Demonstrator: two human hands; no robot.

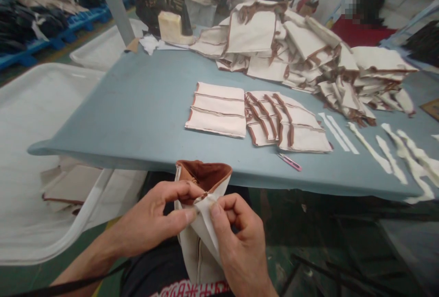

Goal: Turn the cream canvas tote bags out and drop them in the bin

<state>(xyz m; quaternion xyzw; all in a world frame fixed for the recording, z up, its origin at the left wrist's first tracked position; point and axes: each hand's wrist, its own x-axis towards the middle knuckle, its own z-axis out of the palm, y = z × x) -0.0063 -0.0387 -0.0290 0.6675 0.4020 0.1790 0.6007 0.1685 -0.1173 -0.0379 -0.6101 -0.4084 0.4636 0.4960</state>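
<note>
A cream fabric pouch with a brown lining hangs in front of me below the table edge, its mouth open upward. My left hand pinches the pouch's near rim between thumb and fingers. My right hand pinches the same cream fold from the right, fingers curled. Both hands meet at the fold, just under the brown opening.
A blue-grey table carries two rows of flat finished pouches, a big heap of pouches, white fabric strips and a pink cutter. A white tub holding more pouches stands at my left. People sit behind the table.
</note>
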